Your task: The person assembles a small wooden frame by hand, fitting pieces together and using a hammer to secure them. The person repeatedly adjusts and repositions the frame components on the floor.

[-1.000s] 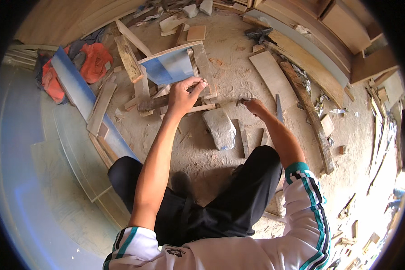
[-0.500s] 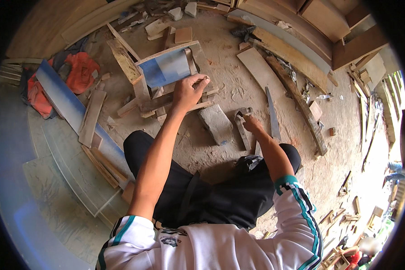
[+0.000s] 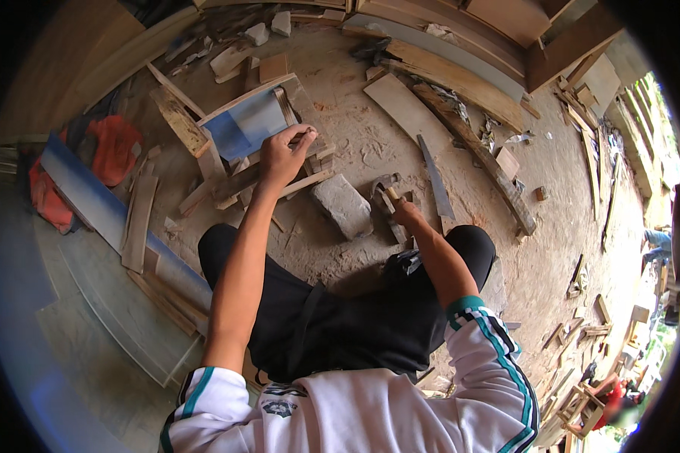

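My left hand (image 3: 281, 157) is closed in a pinch at the near right corner of a small wooden frame with a blue-and-white panel (image 3: 249, 117). What its fingertips hold, if anything, is too small to make out. My right hand (image 3: 408, 214) grips a hammer (image 3: 387, 183) by its wooden handle, low over the ground beside my right knee. Between the two hands lies a rough grey stone block (image 3: 342, 208). Just right of the hammer, a handsaw (image 3: 435, 177) rests on the floor with its blade pointing away from me.
A long blue-and-white board (image 3: 91, 189) lies at left beside an orange-red cloth (image 3: 115, 151). Long planks (image 3: 472, 155) stretch across the right. Wood scraps (image 3: 272, 68) are scattered at the back. A wooden cabinet-like structure (image 3: 551, 60) stands at the far right.
The whole view has shifted, so things sit further left. More of the hammer's handle now shows between its head and my right hand. My left hand keeps its pinch at the frame's corner.
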`<state>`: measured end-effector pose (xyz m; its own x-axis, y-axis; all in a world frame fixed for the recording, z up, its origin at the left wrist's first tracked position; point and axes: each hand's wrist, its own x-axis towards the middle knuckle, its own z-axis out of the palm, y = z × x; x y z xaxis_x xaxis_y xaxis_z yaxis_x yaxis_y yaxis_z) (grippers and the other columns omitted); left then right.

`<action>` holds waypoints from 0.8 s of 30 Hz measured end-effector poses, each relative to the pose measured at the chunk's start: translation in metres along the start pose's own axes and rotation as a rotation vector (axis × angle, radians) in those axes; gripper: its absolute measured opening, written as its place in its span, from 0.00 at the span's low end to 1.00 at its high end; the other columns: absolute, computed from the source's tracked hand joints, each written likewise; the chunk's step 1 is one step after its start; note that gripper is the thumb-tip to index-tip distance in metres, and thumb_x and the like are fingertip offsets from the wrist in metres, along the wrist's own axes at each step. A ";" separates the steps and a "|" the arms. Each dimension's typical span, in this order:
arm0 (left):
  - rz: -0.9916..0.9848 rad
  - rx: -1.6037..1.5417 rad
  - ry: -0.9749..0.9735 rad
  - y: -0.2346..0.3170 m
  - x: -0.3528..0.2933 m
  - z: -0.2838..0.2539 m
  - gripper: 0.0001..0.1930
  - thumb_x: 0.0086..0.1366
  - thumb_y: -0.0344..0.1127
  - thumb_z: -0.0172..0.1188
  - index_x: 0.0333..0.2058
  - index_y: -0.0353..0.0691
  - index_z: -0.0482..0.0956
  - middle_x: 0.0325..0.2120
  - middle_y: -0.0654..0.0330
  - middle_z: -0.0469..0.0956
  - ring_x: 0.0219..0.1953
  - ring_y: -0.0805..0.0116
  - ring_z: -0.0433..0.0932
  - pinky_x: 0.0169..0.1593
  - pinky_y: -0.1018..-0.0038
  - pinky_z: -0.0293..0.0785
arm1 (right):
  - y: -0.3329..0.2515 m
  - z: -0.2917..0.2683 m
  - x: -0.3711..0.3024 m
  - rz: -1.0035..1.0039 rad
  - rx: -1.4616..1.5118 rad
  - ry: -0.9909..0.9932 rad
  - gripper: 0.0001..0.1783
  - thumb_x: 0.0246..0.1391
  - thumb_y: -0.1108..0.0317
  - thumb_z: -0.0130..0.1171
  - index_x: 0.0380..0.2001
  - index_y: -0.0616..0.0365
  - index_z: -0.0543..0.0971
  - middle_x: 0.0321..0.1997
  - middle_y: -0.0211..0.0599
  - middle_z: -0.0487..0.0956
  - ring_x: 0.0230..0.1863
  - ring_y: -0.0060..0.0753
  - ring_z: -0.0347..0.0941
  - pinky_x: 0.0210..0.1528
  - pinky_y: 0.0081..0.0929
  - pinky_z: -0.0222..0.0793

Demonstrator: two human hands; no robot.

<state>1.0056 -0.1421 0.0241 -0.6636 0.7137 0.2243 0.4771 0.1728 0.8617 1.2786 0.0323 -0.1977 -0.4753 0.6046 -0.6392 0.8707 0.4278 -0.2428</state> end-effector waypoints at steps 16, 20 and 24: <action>0.025 0.054 0.007 0.003 -0.007 -0.004 0.12 0.64 0.39 0.62 0.37 0.36 0.82 0.30 0.60 0.84 0.33 0.70 0.82 0.38 0.75 0.76 | -0.005 0.020 0.030 -0.017 -0.070 -0.076 0.24 0.54 0.62 0.51 0.53 0.62 0.72 0.55 0.47 0.77 0.57 0.44 0.75 0.56 0.37 0.72; 0.035 0.051 0.015 0.005 -0.006 -0.001 0.12 0.64 0.40 0.63 0.37 0.36 0.83 0.30 0.59 0.84 0.33 0.69 0.82 0.38 0.74 0.76 | -0.001 0.024 0.036 -0.024 -0.046 -0.052 0.25 0.53 0.64 0.52 0.54 0.62 0.71 0.54 0.50 0.77 0.56 0.46 0.75 0.57 0.37 0.71; 0.132 0.069 0.039 0.006 -0.004 0.001 0.12 0.64 0.40 0.63 0.37 0.36 0.83 0.30 0.58 0.83 0.33 0.68 0.82 0.38 0.74 0.76 | -0.003 0.026 0.035 0.045 0.007 0.007 0.27 0.54 0.62 0.52 0.55 0.63 0.68 0.53 0.56 0.76 0.56 0.51 0.74 0.57 0.38 0.71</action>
<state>1.0119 -0.1434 0.0283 -0.6140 0.7065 0.3519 0.5992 0.1270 0.7905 1.2632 0.0344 -0.2385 -0.4361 0.6277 -0.6449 0.8923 0.3949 -0.2190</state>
